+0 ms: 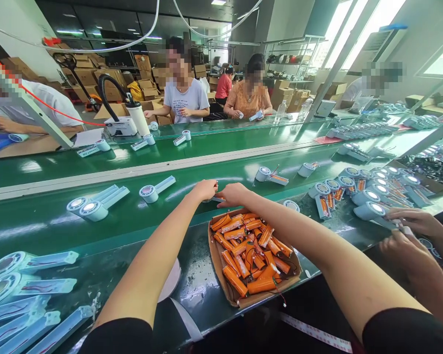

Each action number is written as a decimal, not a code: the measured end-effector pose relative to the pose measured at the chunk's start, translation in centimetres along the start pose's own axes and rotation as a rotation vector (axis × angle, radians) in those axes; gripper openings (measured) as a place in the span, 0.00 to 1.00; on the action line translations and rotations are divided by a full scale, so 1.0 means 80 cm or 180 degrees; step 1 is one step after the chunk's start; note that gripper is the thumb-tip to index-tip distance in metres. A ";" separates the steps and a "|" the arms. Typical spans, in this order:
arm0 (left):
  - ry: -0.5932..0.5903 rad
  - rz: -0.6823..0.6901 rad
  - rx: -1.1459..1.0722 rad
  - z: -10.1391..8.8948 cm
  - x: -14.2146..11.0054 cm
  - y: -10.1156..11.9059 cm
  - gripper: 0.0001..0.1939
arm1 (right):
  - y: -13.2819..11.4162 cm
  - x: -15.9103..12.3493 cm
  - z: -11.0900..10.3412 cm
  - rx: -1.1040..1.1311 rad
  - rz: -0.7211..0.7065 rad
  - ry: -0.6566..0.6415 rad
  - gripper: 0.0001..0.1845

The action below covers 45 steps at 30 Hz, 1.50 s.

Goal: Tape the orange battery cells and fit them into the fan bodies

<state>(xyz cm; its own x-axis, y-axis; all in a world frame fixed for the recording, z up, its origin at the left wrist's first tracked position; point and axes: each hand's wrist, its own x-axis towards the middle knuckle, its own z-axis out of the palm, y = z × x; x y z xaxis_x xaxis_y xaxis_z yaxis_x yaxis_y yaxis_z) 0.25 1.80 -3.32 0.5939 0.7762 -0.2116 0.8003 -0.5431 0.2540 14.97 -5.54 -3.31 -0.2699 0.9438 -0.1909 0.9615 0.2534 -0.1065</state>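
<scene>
Both my hands are stretched forward over the near green belt, close together. My left hand point(205, 190) is closed, thumb and fingers pinched together; what they hold is too small to make out. My right hand point(235, 194) curls down on a light-blue fan housing point(217, 199), most of which the hands hide. Just below them, a cardboard tray point(218, 275) is heaped with orange battery packs point(249, 250) with thin wires and small connectors. A fan housing point(149, 193) with an open handle lies on the belt to the left.
Fan housings point(11, 280) pile up at near left; more, with orange batteries in their handles point(323, 204), crowd the right. A co-worker's hands point(409, 231) work at the right edge. A roll of white tape point(171, 280) lies left of the tray. Several people sit across the belt.
</scene>
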 end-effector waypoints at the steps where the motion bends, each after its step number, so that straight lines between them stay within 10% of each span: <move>1: 0.0022 -0.0022 -0.0013 0.000 0.001 0.003 0.17 | 0.000 0.000 -0.003 0.0078 -0.0007 0.0016 0.21; 8: 0.0492 0.0025 -0.0185 0.004 -0.055 0.018 0.25 | 0.029 -0.065 -0.020 0.1017 0.0238 0.0886 0.20; 16: 0.1472 0.0286 0.0441 0.125 -0.338 -0.119 0.30 | 0.029 -0.302 0.042 0.3759 0.0368 0.1441 0.33; 20: 0.1712 0.0678 0.0652 0.159 -0.418 -0.163 0.22 | -0.014 -0.352 0.073 0.4211 0.0016 0.1197 0.33; 25: 0.2302 0.1085 0.0743 0.140 -0.415 -0.102 0.17 | -0.095 -0.323 0.083 0.4318 -0.0091 0.0976 0.24; 28: 0.2563 0.1280 0.0406 0.120 -0.401 -0.047 0.21 | -0.147 -0.298 0.080 0.4269 -0.0282 0.0660 0.36; 31: 0.2672 0.1320 -0.0051 0.109 -0.392 -0.021 0.19 | -0.183 -0.286 0.085 0.3718 -0.0810 0.0214 0.19; 37: 0.2477 -0.0061 -0.2010 0.117 -0.397 -0.042 0.23 | -0.177 -0.278 0.087 0.2346 -0.2026 -0.0252 0.14; 42: 0.2548 -0.0244 -0.1835 0.135 -0.403 -0.046 0.22 | -0.126 -0.220 0.023 0.1157 0.0119 0.0949 0.16; 45: 0.2632 0.0062 -0.1453 0.146 -0.403 -0.043 0.20 | -0.109 -0.174 0.000 0.0321 0.1139 0.0800 0.25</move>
<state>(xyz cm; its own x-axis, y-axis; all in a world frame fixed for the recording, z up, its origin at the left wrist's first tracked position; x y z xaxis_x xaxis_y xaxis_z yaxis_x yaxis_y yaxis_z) -20.71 -25.06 -8.41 0.2200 0.8444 0.4885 0.5774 -0.5164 0.6325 10.33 -20.88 0.26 0.1118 0.9937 0.0089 0.9788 -0.1085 -0.1738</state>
